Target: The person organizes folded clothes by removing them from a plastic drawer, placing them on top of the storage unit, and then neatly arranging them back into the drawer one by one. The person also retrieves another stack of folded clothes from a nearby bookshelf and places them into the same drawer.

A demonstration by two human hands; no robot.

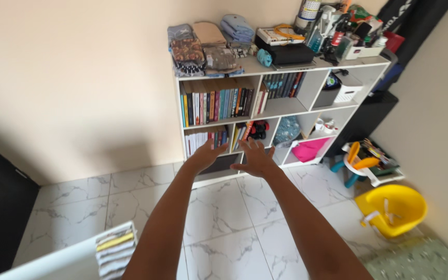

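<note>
Both my arms stretch forward over the marble-tiled floor toward a white cube bookshelf [281, 108]. My left hand [207, 155] and my right hand [256, 158] are held out side by side, fingers spread, holding nothing. They hover in front of the shelf's lower compartments, apart from it. Rows of upright books [217, 103] fill the upper left compartment. Folded clothes [203, 49] are stacked on the shelf top.
Bottles, a black box and clutter [333, 31] crowd the shelf's top right. A pink item [307, 150] lies in a lower cube. A yellow plastic seat [392, 208] and a small toy chair [361, 163] stand at the right. Striped folded cloths [114, 249] sit bottom left.
</note>
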